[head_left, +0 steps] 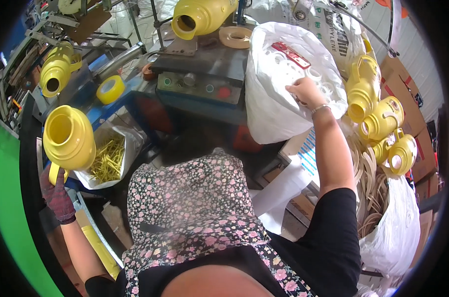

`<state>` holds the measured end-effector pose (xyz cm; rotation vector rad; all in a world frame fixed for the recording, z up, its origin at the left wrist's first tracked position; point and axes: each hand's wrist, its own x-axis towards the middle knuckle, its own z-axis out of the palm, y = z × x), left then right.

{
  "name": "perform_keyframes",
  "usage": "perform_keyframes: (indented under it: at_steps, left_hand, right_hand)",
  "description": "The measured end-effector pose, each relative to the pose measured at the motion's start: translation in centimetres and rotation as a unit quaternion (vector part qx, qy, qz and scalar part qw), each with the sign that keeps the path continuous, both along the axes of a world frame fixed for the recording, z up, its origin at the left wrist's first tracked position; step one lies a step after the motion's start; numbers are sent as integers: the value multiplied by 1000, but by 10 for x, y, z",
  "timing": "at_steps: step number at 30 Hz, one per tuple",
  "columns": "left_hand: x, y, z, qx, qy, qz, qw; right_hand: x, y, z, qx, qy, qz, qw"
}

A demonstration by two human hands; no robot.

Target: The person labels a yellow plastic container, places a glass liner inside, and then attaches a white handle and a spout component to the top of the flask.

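Head view looked down on a person in a flowery apron. The left hand [56, 190], in a dark patterned glove, was closed around the handle of a big yellow jug [68, 138], with its open mouth turned up toward the camera. The jug was low on the left, just beside a white bag of thin yellow sticks [108, 161].

The right hand [303, 91] was bare, with a thin bracelet at the wrist. It reached up into a big white bag [271, 109] full of white rings [284, 62]. The fingers were curled on the rings, but I could not tell if they had 1 pinched tight.

A red flat piece [291, 54] lay on top of the rings. To the right, a pile of yellow jugs [378, 123] sat close together. A roll of yellow tape [110, 89] stood on the blue bench [135, 84], near a grey machine with round buttons [199, 84]. Another yellow jug [199, 17] lay on its side on top of the machine.
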<state>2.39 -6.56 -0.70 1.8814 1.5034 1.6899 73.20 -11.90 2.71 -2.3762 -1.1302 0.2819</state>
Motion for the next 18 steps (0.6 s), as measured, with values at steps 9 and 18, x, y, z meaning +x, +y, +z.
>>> perform_keyframes:
  at_steps: [9,18]
  left_hand:
    - [40,-39,15,38,32,-52,997]
    - [109,-62,18,-113,242,-466,843]
  right_hand:
    - [32,-6,13,200,115,-15,973]
    - [1,7,30,398,271,46,875]
